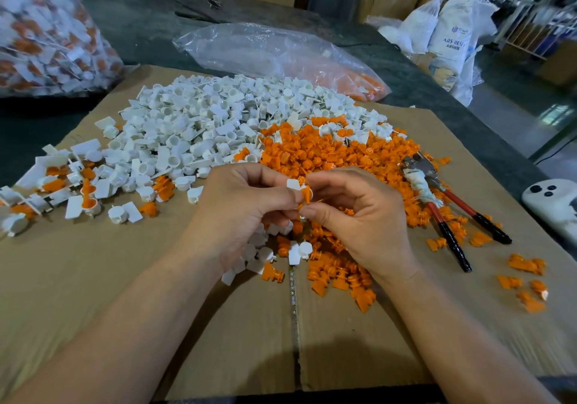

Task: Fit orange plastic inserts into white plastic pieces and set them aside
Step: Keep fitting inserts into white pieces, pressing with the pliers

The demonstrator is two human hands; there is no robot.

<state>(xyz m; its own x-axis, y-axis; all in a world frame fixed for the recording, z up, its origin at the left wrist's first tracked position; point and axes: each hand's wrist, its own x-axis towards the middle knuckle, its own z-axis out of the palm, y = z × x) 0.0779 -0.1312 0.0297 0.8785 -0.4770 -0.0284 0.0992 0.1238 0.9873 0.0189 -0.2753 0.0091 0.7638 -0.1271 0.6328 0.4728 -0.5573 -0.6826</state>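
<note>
My left hand (pixel 246 207) and my right hand (pixel 359 213) meet above the middle of the cardboard sheet (pixel 125 294). Left fingers pinch a white plastic piece (pixel 293 184). Right thumb and fingers pinch an orange insert (pixel 307 196) pressed against it. Behind the hands lies a heap of white pieces (pixel 193 122). A heap of orange inserts (pixel 327 150) spreads beside it and under my right hand. At the far left lie several white pieces with orange inserts in them (pixel 87 197).
Red-handled pliers (pixel 443 203) lie right of the orange heap. A clear bag with orange parts (pixel 281 57) lies behind the heaps. A big bag of white-and-orange parts (pixel 46 35) stands at back left. A white device (pixel 552 203) sits at the right edge. Sacks and boxes stand beyond.
</note>
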